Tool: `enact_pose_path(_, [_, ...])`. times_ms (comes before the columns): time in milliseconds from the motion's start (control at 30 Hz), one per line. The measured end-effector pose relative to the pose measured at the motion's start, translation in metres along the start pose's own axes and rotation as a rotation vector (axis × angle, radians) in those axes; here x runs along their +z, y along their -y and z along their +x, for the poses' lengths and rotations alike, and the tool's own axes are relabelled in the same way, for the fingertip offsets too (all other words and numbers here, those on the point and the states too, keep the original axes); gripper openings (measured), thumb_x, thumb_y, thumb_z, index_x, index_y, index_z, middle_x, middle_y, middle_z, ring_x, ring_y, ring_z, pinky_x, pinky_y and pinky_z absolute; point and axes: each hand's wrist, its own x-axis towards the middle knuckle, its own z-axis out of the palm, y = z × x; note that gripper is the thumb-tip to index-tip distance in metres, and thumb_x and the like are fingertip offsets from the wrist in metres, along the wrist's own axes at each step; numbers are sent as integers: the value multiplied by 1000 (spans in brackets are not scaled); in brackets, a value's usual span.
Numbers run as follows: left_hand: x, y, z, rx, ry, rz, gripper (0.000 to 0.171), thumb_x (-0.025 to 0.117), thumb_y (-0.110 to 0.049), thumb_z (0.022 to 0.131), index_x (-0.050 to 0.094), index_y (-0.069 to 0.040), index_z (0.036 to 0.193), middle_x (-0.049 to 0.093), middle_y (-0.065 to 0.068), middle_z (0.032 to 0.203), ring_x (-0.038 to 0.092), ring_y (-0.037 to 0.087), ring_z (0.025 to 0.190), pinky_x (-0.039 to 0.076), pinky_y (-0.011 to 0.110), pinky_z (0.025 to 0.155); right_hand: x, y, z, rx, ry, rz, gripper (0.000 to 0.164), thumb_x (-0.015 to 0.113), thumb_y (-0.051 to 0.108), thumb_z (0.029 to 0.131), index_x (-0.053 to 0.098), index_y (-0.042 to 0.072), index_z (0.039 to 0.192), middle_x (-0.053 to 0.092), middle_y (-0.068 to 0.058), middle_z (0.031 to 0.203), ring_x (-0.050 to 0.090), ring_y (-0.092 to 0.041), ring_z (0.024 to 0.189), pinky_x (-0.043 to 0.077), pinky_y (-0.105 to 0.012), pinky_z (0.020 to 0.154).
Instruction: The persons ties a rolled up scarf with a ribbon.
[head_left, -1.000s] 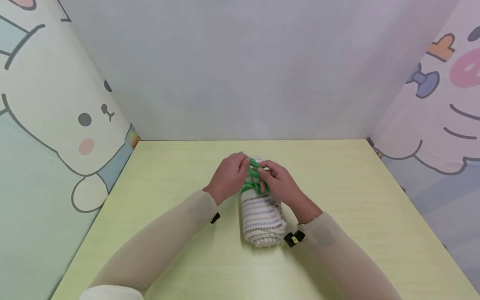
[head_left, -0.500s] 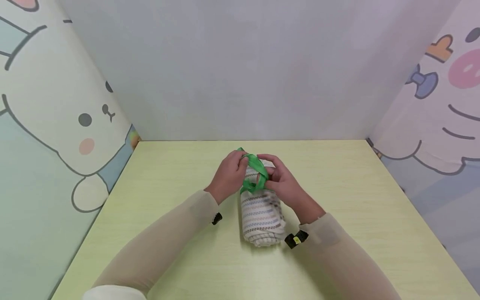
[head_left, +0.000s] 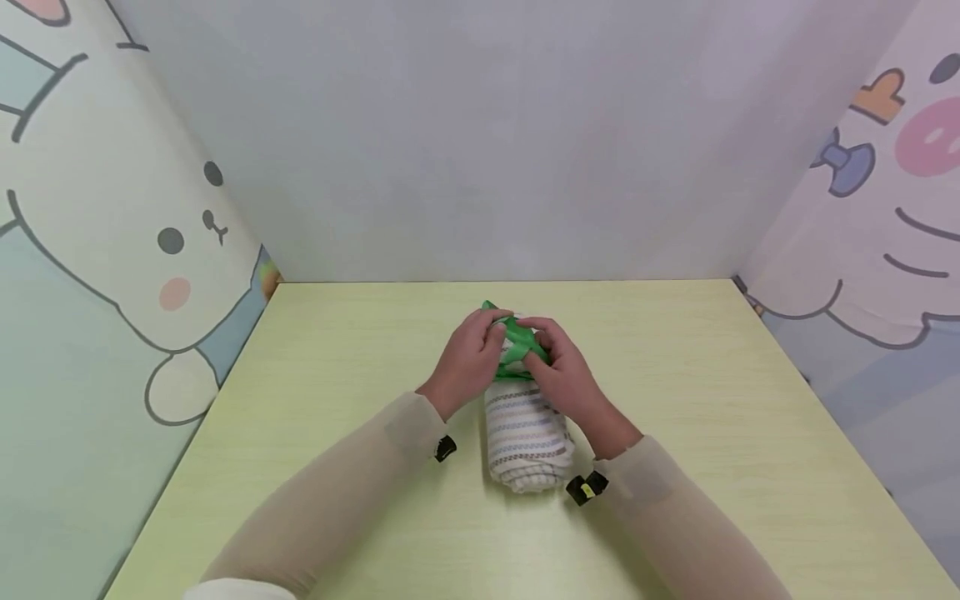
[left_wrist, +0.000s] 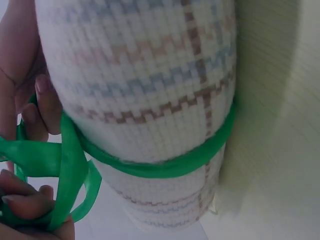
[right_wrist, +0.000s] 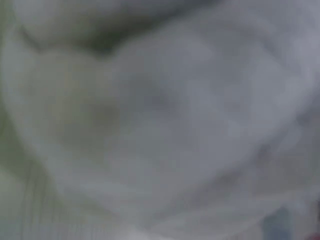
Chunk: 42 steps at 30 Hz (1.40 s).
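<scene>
A rolled towel (head_left: 527, 437), white with blue, pink and brown stripes, lies lengthwise on the table. Around its far part runs a green ribbon (left_wrist: 162, 169), with loops of it standing off the towel's side in the left wrist view. My left hand (head_left: 467, 358) grips the ribbon from the left, a short green end poking out above the fingers. From the right, my right hand (head_left: 567, 377) pinches a green loop between thumb and fingers. Fingertips (left_wrist: 30, 205) tangled with the loops show at the left wrist view's edge. Blurred pale cloth (right_wrist: 165, 125) fills the right wrist view.
The pale yellow table (head_left: 360, 500) reaches back to a plain grey-white wall (head_left: 480, 150). Cartoon-printed panels (head_left: 97, 217) flank it on both sides. Small black devices (head_left: 587, 487) sit at both wrists, beside the towel's near end.
Half a second ago the ribbon arched in a wide band between spread hands. Now the hands are closer together, and the green loops are bunched between them. The towel stays in place.
</scene>
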Motion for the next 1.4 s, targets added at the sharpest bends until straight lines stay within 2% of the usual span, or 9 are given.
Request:
enact_pose_path(133, [3,0,-3,14,-7,-53,45,38,-31,113,48,-10,152,51,6,148,42,22,143,36,44,116,3,0,1,45,-39,-54,29,45,14,110,61,14,134,64,-11,114,60,-30,92,50,-33,77])
enact_pose_path(233, [5,1,-4,24,-9,-79,50,38,-33,113,40,-10,157,46,4,154,32,21,150,29,44,120,4,1,3,71,-49,10,33,42,27,113,63,13,134,62,-7,126,60,-26,99,50,-34,81])
enact_pose_path(433, [10,6,-6,28,-21,-126,52,41,-33,111,38,-10,158,44,7,156,33,20,148,28,44,120,3,1,1,147,-107,350,49,39,45,111,55,4,132,54,-7,93,51,-18,76,47,-27,70])
enact_pose_path(567, [15,12,-11,-9,-33,-177,51,42,-33,111,40,-10,157,45,4,155,44,23,141,33,47,117,2,-3,-4,244,-185,588,40,41,41,111,53,5,124,54,-6,87,52,-16,73,50,-26,69])
enact_pose_path(667, [20,16,-16,-23,-40,-211,51,43,-33,112,41,-9,156,45,2,154,54,22,125,41,47,110,3,-6,-8,293,-249,669,34,40,37,112,54,6,114,58,-7,84,57,-17,72,53,-27,70])
enact_pose_path(867, [25,20,-28,-29,-52,-312,45,44,-27,113,45,-7,152,54,7,136,62,23,74,57,37,73,2,-8,-15,350,-328,692,32,40,34,113,55,5,108,65,-8,87,67,-19,79,55,-29,78])
enact_pose_path(1133, [20,27,-44,-51,-86,-318,35,47,-18,112,59,-4,141,69,10,109,68,20,93,58,40,84,-9,-15,-28,408,-400,697,30,35,27,114,48,1,113,63,-8,94,69,-19,89,58,-35,88])
enact_pose_path(1267, [14,32,-49,-75,-131,-258,29,50,-17,110,66,-9,132,67,3,126,65,17,110,53,42,95,-18,-21,-36,421,-411,730,30,35,27,114,47,0,113,66,-10,94,72,-21,90,57,-36,91])
enact_pose_path(1400, [9,40,-53,-121,-139,-263,26,51,-16,110,68,-10,129,68,4,124,66,22,109,54,45,95,-28,-26,-42,449,-424,696,34,33,27,115,48,-3,115,67,-9,97,73,-21,94,56,-36,94])
